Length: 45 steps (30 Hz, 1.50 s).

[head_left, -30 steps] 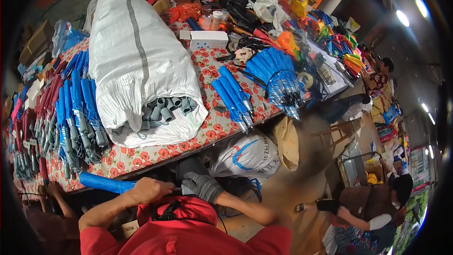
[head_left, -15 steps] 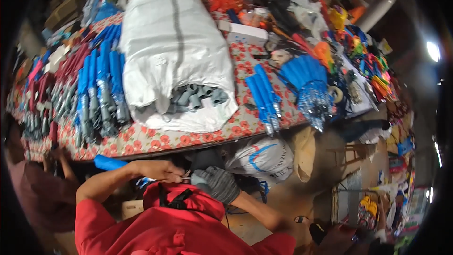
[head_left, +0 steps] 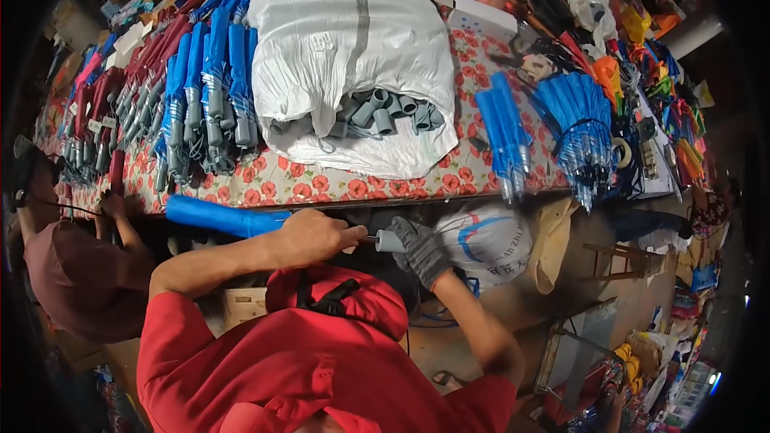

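Note:
My bare left hand (head_left: 317, 236) is closed around a folded blue umbrella (head_left: 220, 216), held level in front of my body below the table edge. A thin metal shaft sticks out past its fingers toward the right. In a dark grey knitted glove, my right hand (head_left: 423, 252) grips a grey tube-shaped umbrella handle (head_left: 389, 241). The handle's near end meets the shaft tip; how far the shaft goes in is hidden. Beyond my hands, more loose grey handles (head_left: 381, 112) lie in the mouth of a big white woven sack (head_left: 353, 40) on the table.
A flowered cloth covers the table (head_left: 265, 180). Rows of blue umbrellas (head_left: 212, 72) and maroon ones (head_left: 156, 48) lie left of the sack, with blue bundles (head_left: 573, 124) on its right. At far left sits another person (head_left: 84, 281). A white bag (head_left: 485, 244) stands under the table edge.
The view has shifted, so the table sits higher and farther right. Both hands have come up away from my body, and more of the blue umbrella and the grey handle now shows.

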Each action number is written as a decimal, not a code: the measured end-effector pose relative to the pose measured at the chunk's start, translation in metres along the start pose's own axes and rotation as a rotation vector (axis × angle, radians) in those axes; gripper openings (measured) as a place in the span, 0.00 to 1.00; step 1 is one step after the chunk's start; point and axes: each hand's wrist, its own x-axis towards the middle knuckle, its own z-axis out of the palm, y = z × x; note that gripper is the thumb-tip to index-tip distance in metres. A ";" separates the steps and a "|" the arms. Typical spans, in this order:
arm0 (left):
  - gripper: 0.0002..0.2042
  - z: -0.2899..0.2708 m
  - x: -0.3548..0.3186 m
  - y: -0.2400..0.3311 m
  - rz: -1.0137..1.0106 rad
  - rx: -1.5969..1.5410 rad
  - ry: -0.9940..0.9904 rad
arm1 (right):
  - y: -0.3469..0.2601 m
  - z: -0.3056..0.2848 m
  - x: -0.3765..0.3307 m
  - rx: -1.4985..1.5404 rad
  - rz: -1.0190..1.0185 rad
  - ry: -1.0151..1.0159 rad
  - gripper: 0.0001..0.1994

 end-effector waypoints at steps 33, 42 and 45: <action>0.16 -0.020 -0.003 -0.034 -0.134 -0.725 -0.578 | -0.053 -0.001 -0.013 -0.435 -0.658 -0.057 0.15; 0.13 -0.022 0.001 -0.048 -0.041 0.047 -0.245 | -0.055 0.016 0.001 -0.172 -0.314 0.118 0.14; 0.13 -0.024 -0.006 -0.056 0.215 -0.686 -0.299 | -0.076 0.001 0.001 -0.523 -0.824 0.127 0.16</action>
